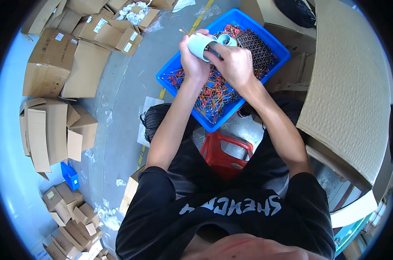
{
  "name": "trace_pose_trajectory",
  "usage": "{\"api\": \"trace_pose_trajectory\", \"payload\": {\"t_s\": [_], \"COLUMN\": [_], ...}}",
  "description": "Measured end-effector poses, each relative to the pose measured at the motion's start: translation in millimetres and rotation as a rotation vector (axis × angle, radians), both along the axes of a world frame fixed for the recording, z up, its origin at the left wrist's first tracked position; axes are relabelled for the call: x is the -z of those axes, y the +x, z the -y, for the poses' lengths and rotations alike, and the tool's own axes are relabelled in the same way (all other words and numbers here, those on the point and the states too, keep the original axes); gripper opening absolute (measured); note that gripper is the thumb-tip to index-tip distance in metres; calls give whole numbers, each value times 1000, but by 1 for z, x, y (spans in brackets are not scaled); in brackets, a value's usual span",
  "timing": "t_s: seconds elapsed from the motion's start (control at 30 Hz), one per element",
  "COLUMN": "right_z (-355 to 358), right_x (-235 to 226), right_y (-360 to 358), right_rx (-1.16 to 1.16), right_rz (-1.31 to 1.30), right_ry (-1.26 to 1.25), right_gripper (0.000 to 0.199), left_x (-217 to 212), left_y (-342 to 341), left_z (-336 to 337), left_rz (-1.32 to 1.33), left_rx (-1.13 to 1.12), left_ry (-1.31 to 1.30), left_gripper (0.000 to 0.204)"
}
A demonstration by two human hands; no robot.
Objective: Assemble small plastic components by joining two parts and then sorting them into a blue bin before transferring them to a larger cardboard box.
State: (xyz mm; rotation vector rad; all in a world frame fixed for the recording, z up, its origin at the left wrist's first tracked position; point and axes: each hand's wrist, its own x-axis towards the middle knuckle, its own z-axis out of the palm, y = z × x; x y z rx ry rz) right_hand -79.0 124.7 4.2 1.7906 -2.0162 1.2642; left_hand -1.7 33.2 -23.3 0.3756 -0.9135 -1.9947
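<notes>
Left hand (192,60) wrapped around a pale green tube (200,44), fingers clenched on its body, tube held tilted over the blue tray (278,48). Right hand (234,65) just beside, touching the tube's open end, fingers (217,48) pinched at the mouth; whatever sits between them too small to tell. A second pale ring-like piece (226,40) right behind the tube, partly hidden by the right hand.

Below both hands, the blue plastic tray, tilted in view, filled with a tangle of thin wires (214,97) in red, orange and blue. At the tray's far corner, a dark block of small cells (258,45), lying on the wires. Tray resting above a red plastic stool (226,151), between the knees, in black trousers. Black T-shirt with pale lettering at the lower edge of view.

On the right, a large sheet of corrugated cardboard (348,86), standing close against the tray's side. On the left, well apart from the hands, many brown cardboard boxes (49,65) scattered open and flat on the grey floor (118,143), with scraps of clear plastic film among them. A small blue box (70,175) on the floor near the lower left cartons. A yellow floor line (201,19) running past the tray's far left edge.
</notes>
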Motion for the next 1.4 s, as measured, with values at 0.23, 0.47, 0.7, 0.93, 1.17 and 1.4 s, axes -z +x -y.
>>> {"api": "trace_pose_trajectory", "payload": {"t_s": [0.23, 0.47, 0.7, 0.93, 1.17, 1.4], "right_z": [-1, 13, 18, 23, 23, 24], "right_x": [-11, 12, 30, 36, 26, 28], "right_y": [-2, -22, -23, -31, -26, -25], "right_rx": [56, -185, -201, -135, -183, -100], "right_rz": [40, 711, 638, 584, 513, 345], "right_ry": [-142, 156, 102, 53, 63, -34], "right_gripper": [23, 43, 49, 48, 48, 47], "left_x": [-1, 0, 3, 1, 7, 6], "left_y": [6, 10, 8, 13, 8, 5], "left_z": [13, 18, 17, 13, 3, -3], "left_rz": [13, 216, 789, 802, 477, 442], "left_rx": [146, 203, -188, -178, -165, -211], "left_ry": [303, 107, -419, -512, -325, -278], "left_gripper": [54, 55, 47, 42, 37, 32]}}
